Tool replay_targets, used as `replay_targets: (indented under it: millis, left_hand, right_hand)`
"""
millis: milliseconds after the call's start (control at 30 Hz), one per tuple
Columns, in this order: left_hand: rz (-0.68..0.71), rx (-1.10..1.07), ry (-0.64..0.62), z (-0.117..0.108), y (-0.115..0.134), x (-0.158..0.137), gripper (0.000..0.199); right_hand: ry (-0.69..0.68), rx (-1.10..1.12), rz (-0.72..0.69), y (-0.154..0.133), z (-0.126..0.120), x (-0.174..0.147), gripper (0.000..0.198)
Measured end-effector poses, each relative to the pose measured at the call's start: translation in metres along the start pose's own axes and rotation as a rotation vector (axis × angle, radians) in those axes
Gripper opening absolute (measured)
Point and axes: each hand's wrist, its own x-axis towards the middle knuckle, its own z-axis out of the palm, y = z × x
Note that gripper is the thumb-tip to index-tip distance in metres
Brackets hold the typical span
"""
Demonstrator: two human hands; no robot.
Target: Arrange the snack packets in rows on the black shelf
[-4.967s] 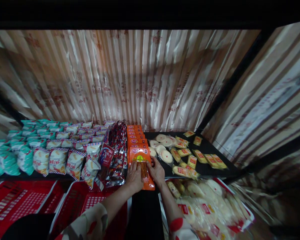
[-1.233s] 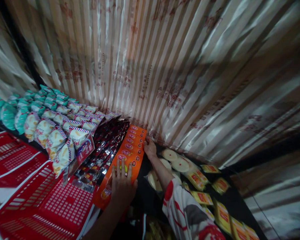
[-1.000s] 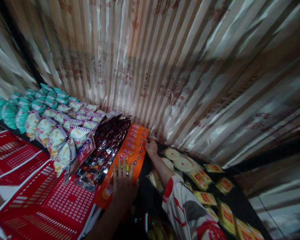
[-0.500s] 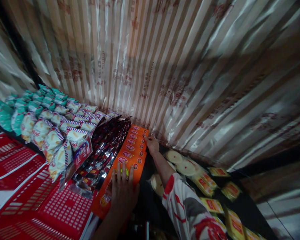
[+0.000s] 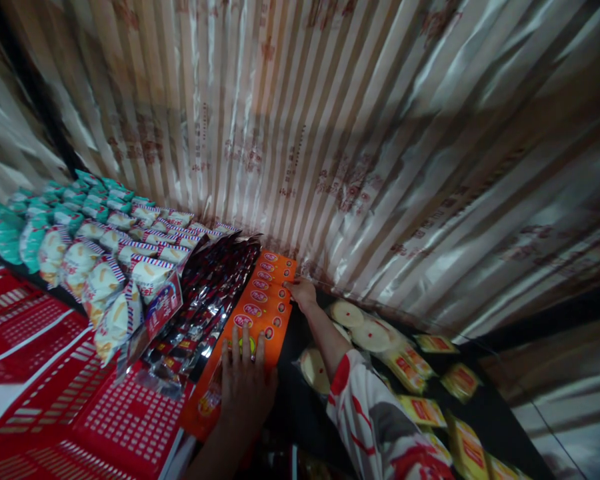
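Orange flat packets [image 5: 257, 293] with oval logos lie overlapping in a row along the black shelf. My left hand [image 5: 247, 383] rests flat on the nearest packet, fingers spread. At the row's far right edge, my right hand [image 5: 304, 295] pinches the side of one of the orange packets; its fingertips are partly hidden. Left of the row are shiny dark red packets [image 5: 210, 290] in dense lines. To the right of my right forearm, round pale wrapped pieces [image 5: 373, 333] lie in clear film.
White snack bags [image 5: 150, 273] and green bags [image 5: 10, 233] fill the left of the display. Red baskets [image 5: 123, 413] stand in front of it. Yellow packets [image 5: 423, 410] lie on the black surface [image 5: 300, 400] at right. A striped, shiny sheet [image 5: 290, 133] hangs behind.
My right hand has moved slightly toward me along the packets' right edge, its fingertips reaching further over them. My left hand stays nearly in place.
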Motion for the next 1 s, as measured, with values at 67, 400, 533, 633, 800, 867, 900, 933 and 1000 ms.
replay_targets:
  millis: [67,400,533,633,800,867,900,933,1000]
  left_hand:
    - [-0.011,-0.001,0.000,0.000,0.001,0.000,0.059]
    - [-0.026,-0.004,-0.032,-0.006,0.003,0.002,0.056]
    - [-0.046,-0.010,-0.052,-0.012,0.005,0.003,0.056]
    - [-0.071,-0.021,-0.098,-0.016,0.006,0.006,0.057]
    - [-0.066,-0.026,-0.129,-0.019,0.006,0.008,0.060]
    - [-0.064,-0.021,-0.123,-0.018,0.006,0.008,0.061]
    - [-0.065,-0.018,-0.120,-0.018,0.006,0.009,0.061]
    - [-0.067,-0.017,-0.117,-0.018,0.006,0.009,0.061]
    - [-0.065,-0.017,-0.111,-0.018,0.006,0.009,0.060]
  right_hand:
    - [0.022,-0.049,0.003,-0.001,-0.002,-0.001,0.018]
    - [0.096,-0.354,-0.049,-0.007,0.001,-0.012,0.029]
    - [0.155,-0.321,-0.071,-0.005,0.002,-0.021,0.034]
    - [0.185,-0.250,-0.161,0.005,-0.003,-0.031,0.034]
    - [0.135,-0.135,-0.201,0.026,-0.008,-0.042,0.031]
    - [0.103,-0.205,-0.181,0.026,-0.008,-0.042,0.028]
    - [0.092,-0.245,-0.169,0.024,-0.008,-0.042,0.026]
    - [0.087,-0.278,-0.153,0.022,-0.007,-0.041,0.024]
    - [0.092,-0.300,-0.116,0.018,-0.004,-0.040,0.021]
